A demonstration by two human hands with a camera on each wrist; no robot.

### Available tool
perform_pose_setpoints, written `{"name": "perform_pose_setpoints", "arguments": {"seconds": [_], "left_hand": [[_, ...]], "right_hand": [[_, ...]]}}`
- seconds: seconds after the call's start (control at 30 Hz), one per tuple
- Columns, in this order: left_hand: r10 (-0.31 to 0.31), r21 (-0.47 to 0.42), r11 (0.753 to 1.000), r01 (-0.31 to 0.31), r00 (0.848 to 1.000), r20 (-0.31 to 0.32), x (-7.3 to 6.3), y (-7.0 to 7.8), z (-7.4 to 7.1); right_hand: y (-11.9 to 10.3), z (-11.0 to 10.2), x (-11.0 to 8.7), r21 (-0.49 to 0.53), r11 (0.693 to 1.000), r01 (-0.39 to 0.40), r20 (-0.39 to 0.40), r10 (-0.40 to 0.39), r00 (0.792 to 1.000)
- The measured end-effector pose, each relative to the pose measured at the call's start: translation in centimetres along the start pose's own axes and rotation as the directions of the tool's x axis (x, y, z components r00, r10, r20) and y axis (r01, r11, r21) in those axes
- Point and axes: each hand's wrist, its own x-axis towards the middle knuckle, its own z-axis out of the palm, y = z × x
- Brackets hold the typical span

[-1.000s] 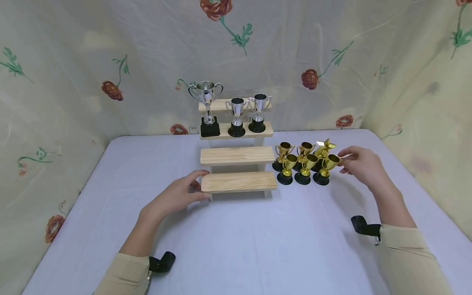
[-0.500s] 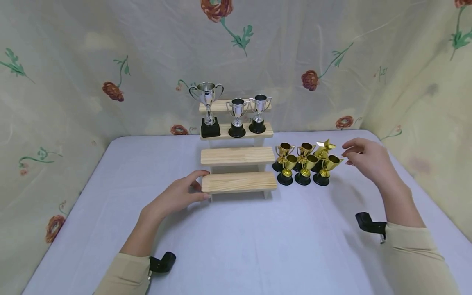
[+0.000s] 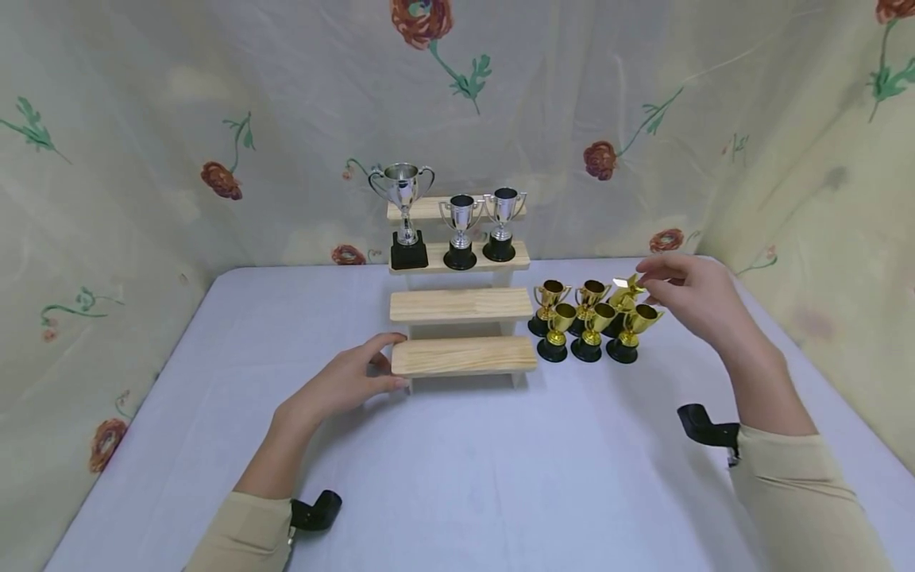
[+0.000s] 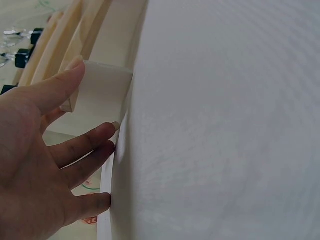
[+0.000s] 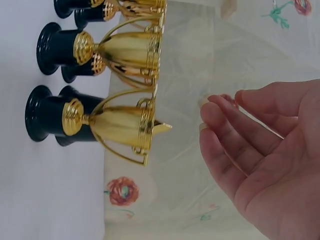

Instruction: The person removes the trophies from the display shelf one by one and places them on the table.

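Observation:
In the head view my left hand (image 3: 350, 377) holds the left end of a stepped wooden display stand (image 3: 465, 356), its thumb and fingers at the lowest step. The left wrist view has this hand (image 4: 40, 155) against the plank and the white side support (image 4: 102, 95). My right hand (image 3: 693, 298) hovers at a gold star trophy (image 3: 625, 295). From the right wrist, that hand (image 5: 265, 145) has loosely bent fingers holding nothing, apart from the gold cup trophies (image 5: 122, 127). The star trophy is mostly hidden there behind a front cup.
A large silver trophy cup (image 3: 403, 191) and two smaller silver cups, including the rightmost silver cup (image 3: 503, 208), stand on an upper step. Several gold cups (image 3: 560, 319) sit close together in two rows right of the stand. Flowered curtains (image 3: 300, 143) hang behind the white table (image 3: 457, 469).
My right hand has drawn away from the front right gold cup, then moved back and left to above the star trophy. The left hand stays at the stand.

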Motion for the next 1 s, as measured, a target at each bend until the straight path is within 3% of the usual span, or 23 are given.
{"name": "perform_pose_setpoints", "arguments": {"seconds": [0.63, 1.0], "left_hand": [[-0.011, -0.012, 1.0, 0.011, 1.0, 0.002, 0.0, -0.1, -0.1], [0.003, -0.024, 1.0, -0.003, 1.0, 0.004, 0.1, -0.1, 0.0]], "right_hand": [[-4.7, 2.7, 0.6, 0.055, 0.994, 0.091, 0.025, -0.093, 0.995], [-5.8, 4.1, 1.1, 0.112, 0.985, 0.129, -0.024, -0.127, 0.992]]}}
